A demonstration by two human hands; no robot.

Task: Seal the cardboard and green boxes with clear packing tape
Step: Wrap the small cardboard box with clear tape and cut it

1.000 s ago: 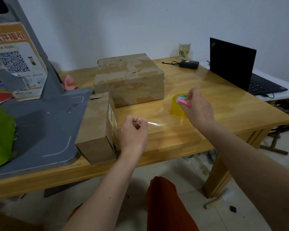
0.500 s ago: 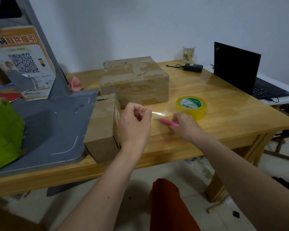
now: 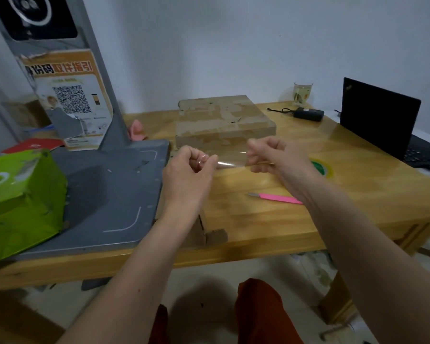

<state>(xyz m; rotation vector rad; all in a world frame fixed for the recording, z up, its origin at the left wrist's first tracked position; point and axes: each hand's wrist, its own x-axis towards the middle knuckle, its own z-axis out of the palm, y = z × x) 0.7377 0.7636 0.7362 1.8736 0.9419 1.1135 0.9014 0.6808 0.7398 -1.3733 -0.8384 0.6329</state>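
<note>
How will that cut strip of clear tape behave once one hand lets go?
Probably floppy: the tape strip looks thin and is stretched flat only between the left hand and right hand. Released, it would likely droop, curl and stick to itself.

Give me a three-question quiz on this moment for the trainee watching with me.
1. True or false: the pink cutter lies on the table, in neither hand.
2. What is stretched between the left hand and right hand? A) string B) clear tape strip C) paper
3. Which box sits on the grey base?

Key: 1 true; 2 B; 3 the green box.
</note>
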